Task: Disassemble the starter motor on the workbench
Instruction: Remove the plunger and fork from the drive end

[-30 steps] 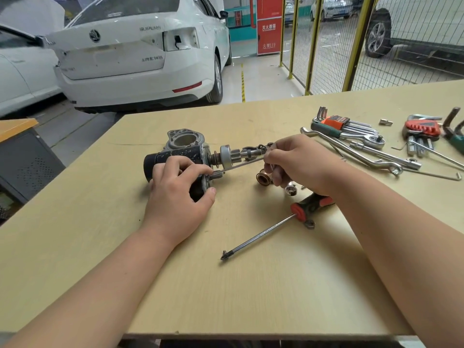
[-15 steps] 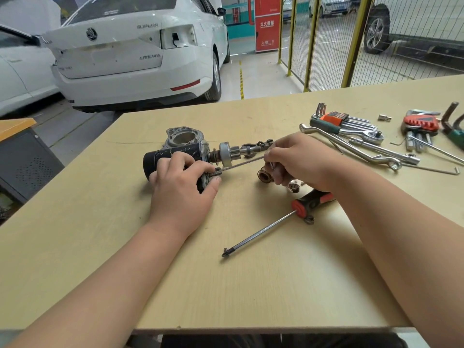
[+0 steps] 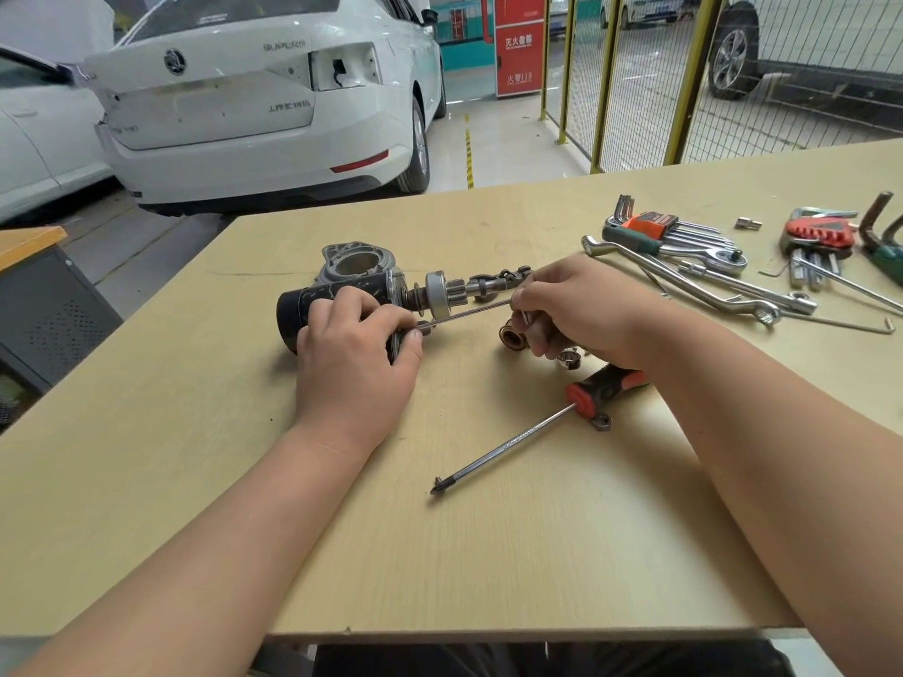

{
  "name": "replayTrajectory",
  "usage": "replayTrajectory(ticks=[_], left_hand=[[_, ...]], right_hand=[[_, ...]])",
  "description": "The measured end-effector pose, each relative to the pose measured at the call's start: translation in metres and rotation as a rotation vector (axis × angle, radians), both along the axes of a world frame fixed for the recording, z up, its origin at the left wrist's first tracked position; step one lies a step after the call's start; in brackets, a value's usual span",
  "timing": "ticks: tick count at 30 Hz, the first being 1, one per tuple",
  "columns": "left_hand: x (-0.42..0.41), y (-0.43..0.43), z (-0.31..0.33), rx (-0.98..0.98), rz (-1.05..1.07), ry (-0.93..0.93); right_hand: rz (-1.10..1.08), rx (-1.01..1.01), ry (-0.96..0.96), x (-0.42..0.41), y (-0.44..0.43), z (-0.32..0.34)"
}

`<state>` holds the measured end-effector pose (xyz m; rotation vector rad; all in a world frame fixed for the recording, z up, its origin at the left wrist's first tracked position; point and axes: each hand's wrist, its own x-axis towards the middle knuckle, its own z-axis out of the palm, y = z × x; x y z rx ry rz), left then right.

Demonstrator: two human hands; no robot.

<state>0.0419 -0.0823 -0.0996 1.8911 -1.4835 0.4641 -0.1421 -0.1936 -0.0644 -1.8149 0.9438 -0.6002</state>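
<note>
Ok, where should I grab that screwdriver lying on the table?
Probably the thick red-and-black handle of the screwdriver, reaching down from above. It lies flat on the workbench, its thin metal shaft is harder to pinch, and the tip points toward the near edge.

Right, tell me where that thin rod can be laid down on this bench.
Bare pale wooden bench lies between the forearms, nearer than the red-and-black-handled screwdriver. Another bare patch sits left of the black starter motor. Crowded: the far right, with chrome spanners and hex keys.
</note>
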Motion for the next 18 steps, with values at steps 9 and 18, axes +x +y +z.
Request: replayTrajectory(ticks=[9,18], left_hand=[[-0.0019,-0.0005,-0.0004,0.006,0.017,-0.025],[-0.0023,0.0006,0.0006,-0.001,-0.001,-0.014]], right_hand=[[0.0,0.006,0.034,-0.0004,0.0016,0.001],[-0.01,0.026,0.003,-0.0009,0.0029,0.0028]])
